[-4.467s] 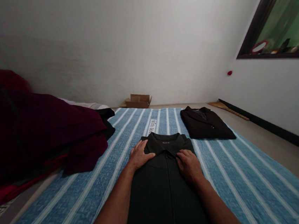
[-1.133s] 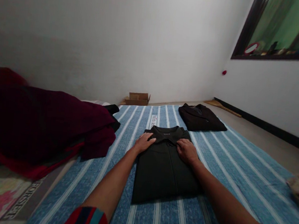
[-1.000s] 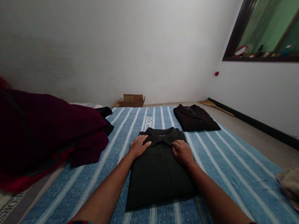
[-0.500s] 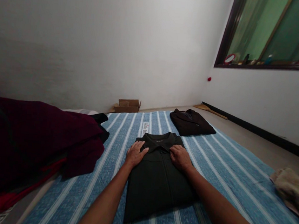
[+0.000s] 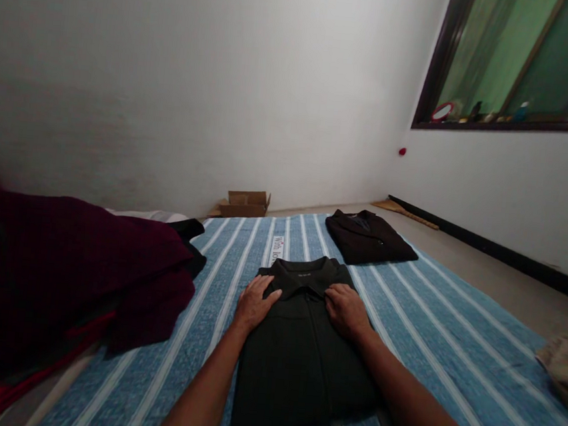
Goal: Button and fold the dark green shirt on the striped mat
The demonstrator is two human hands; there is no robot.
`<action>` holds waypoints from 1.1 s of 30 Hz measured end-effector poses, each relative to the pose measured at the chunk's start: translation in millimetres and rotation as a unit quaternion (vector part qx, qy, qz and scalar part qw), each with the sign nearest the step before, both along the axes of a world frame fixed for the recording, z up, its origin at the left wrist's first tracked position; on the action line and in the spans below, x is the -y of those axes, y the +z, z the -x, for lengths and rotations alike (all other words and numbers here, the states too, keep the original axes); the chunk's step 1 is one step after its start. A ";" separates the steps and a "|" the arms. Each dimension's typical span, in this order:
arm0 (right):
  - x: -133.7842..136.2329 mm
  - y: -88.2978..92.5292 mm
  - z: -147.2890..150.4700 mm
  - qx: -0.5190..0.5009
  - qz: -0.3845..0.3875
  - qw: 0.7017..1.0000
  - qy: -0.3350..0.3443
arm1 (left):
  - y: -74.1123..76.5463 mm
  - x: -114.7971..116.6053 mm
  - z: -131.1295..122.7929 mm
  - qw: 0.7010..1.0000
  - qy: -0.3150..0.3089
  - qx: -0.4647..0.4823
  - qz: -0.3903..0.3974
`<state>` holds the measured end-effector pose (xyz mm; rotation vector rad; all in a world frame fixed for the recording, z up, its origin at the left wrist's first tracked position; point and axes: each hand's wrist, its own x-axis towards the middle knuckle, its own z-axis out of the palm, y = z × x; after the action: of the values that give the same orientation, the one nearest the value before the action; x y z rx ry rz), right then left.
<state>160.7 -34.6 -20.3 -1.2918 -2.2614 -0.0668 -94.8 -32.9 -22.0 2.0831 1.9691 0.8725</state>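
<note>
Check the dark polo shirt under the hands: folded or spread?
Folded: the dark polo shirt lies as a compact rectangle, collar on top, sleeves tucked away.

The maroon clothes pile [image 5: 57,271] is cut off at left.

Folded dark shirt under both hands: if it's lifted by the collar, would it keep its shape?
Probably not. The shirt is soft cloth, so lifted by the collar it would likely unfold. It lies flat under the left hand and right hand, so it seems light. On the striped mat it might drag rather than slide.
</note>
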 end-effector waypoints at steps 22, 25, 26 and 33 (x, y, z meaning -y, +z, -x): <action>-0.3 -2.7 -5.7 -0.012 0.028 0.999 0.017 | 21.7 4.8 30.9 0.934 0.173 0.312 -0.020; -0.9 -4.0 -6.1 -0.014 0.027 0.999 0.020 | 21.1 8.1 32.7 0.912 0.202 0.358 0.018; -1.1 -4.4 -6.3 -0.014 0.027 0.999 0.021 | 20.4 8.9 32.2 0.911 0.201 0.358 0.028; -1.9 -5.5 -7.0 -0.019 0.020 0.999 0.020 | 19.5 4.1 32.1 0.942 0.178 0.269 0.094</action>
<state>167.6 -32.7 -25.8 -1.2569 -2.2665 0.0168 -127.0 -37.0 -2.5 1.2237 2.0306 1.1143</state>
